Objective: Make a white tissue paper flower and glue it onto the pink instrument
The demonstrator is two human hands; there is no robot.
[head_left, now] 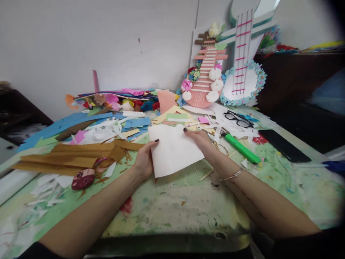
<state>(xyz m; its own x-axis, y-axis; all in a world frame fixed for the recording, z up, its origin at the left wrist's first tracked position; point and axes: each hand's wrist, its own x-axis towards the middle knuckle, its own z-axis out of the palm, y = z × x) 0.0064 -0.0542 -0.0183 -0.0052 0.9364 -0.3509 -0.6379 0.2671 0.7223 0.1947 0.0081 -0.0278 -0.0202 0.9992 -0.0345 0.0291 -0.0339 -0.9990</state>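
Note:
A white sheet of paper [174,153] is held up above the front middle of the table, slightly curved. My left hand [146,158] grips its left edge, the thumb on the front face and the fingers mostly hidden behind. At the upper right edge my right hand [199,142] pinches the sheet, thumb on top, with its other fingers out of sight underneath. Gold-handled scissors [221,147] lie just beside my right hand, partly covered by the forearm. Brown crepe paper [67,156] lies left of my left hand.
The paint-stained table [175,208] bears a green cutter [242,148], a black phone [284,145], glasses [239,118], a dark red object [83,179] and paper scraps [101,131]. Behind stand a pink paper instrument [203,84] and a white-and-teal one [239,84] against the wall.

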